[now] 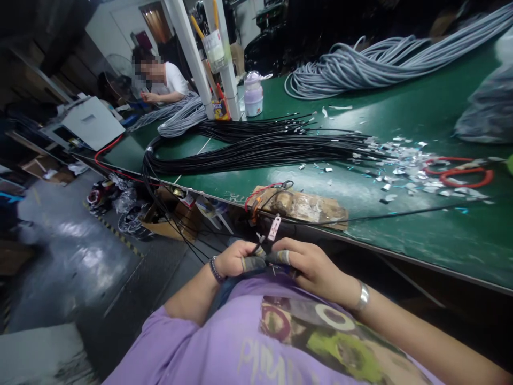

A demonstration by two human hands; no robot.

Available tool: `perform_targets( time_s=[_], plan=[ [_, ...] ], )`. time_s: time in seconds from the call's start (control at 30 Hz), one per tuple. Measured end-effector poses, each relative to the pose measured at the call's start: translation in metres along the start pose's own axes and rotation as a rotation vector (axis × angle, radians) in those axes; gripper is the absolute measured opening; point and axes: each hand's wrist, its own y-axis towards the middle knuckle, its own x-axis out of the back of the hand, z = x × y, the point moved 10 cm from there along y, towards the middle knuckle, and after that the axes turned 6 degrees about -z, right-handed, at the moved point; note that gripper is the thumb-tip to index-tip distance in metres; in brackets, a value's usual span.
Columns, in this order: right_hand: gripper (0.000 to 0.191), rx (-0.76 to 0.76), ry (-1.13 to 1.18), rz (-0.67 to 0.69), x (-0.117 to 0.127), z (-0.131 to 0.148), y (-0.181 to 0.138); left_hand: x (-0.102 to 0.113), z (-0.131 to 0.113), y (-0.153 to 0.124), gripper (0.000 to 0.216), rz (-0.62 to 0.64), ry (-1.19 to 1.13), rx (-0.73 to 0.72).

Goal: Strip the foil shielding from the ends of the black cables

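My left hand (236,258) is closed, its thumb and finger pinching a black cable (259,244) in front of my stomach. Grey wraps cover some fingertips on both hands. Against it, my right hand (310,267) is closed too, fingers bent inward; a small dark piece with a thin metallic glint shows beneath them, too hidden to name. Just above the fingertips, a pale pink tag with dark marks (274,228) stands out near the bench edge. Beyond the hands, a worn wooden block (298,207) with red and black wires lies on the green bench (224,184).
A long bundle of black cables (240,155) crosses the bench, its ends among white and blue scraps (404,166). Red-handled scissors (467,176) lie right. Grey cable coils (340,72) and a lilac bottle (253,95) stand behind. A person (172,80) sits at far left.
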Motion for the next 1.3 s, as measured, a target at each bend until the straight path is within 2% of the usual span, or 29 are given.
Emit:
perform_targets(
  time_s=[0.1,0.17,0.23,0.3,0.43,0.5,0.63,0.7,0.83,0.97,1.1,1.17,1.3],
  plan=[
    [0.016,-0.162,0.293,0.128,-0.013,-0.013,0.002,-0.008,0.004,0.002,0.062,0.1,0.011,0.06],
    [0.019,-0.339,0.518,0.224,-0.027,-0.024,-0.002,-0.011,0.005,0.003,0.064,0.146,0.025,0.077],
    [0.024,-0.533,0.683,0.255,-0.039,-0.036,-0.011,-0.011,0.006,0.004,0.063,0.171,0.037,0.08],
    [0.027,-0.712,0.765,0.175,-0.042,-0.053,-0.02,-0.008,0.005,0.006,0.062,0.163,0.035,0.074],
    [0.039,-1.001,0.897,-0.132,-0.036,-0.084,-0.039,0.014,-0.003,0.008,0.057,0.029,0.032,0.005],
    [0.045,-1.08,0.969,-0.175,-0.04,-0.089,-0.041,0.025,-0.007,0.009,0.054,-0.055,0.021,-0.04],
    [0.048,-1.097,1.088,-0.104,-0.054,-0.082,-0.028,0.037,-0.006,0.013,0.055,-0.167,-0.03,-0.089],
    [0.049,-1.059,0.994,-0.181,-0.048,-0.087,-0.023,0.037,-0.003,0.016,0.054,-0.176,-0.031,-0.099],
    [0.056,-0.975,0.664,-0.359,-0.026,-0.099,-0.024,0.034,0.0,0.022,0.054,-0.164,-0.044,-0.095],
    [0.06,-0.99,0.682,-0.375,-0.029,-0.105,-0.029,0.032,0.0,0.027,0.054,-0.153,-0.127,-0.074],
    [0.058,-0.936,0.58,-0.499,-0.017,-0.107,-0.028,0.033,0.004,0.03,0.057,-0.172,-0.133,-0.038],
    [0.058,-0.967,0.667,-0.481,-0.025,-0.108,-0.027,0.034,0.008,0.032,0.058,-0.176,-0.119,-0.022],
    [0.052,-1.107,1.094,-0.395,-0.055,-0.102,-0.026,0.034,0.008,0.034,0.058,-0.188,-0.128,-0.027]
  ],
)
